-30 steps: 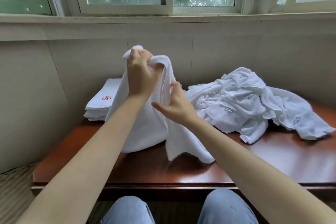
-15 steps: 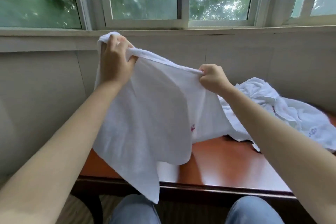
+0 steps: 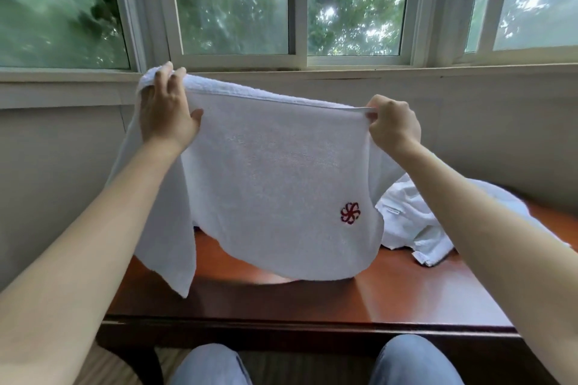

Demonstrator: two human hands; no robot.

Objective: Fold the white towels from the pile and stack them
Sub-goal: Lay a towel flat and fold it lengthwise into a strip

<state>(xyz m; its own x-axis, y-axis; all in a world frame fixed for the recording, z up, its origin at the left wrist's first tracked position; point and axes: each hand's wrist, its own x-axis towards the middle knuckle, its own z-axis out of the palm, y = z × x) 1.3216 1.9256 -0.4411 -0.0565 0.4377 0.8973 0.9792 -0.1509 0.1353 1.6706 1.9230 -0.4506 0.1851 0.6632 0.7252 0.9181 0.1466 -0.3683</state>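
A white towel (image 3: pixel 269 172) with a small red flower emblem hangs spread in the air above the brown table (image 3: pixel 312 300). My left hand (image 3: pixel 165 109) holds its upper left corner, fingers over the top edge. My right hand (image 3: pixel 392 123) pinches the upper right corner. The towel's lower edge hangs just over the tabletop. Behind my right arm lies the pile of loose white towels (image 3: pixel 409 228). The spread towel and my left arm hide the stack of folded towels.
A pale wall and a window sill (image 3: pixel 344 72) run close behind the table. The table's front edge lies just ahead of my knees (image 3: pixel 212 366). Bare tabletop shows in the front middle.
Both hands have moved apart along the towel's top edge and risen, stretching the bunched towel out flat. The red emblem now faces me.
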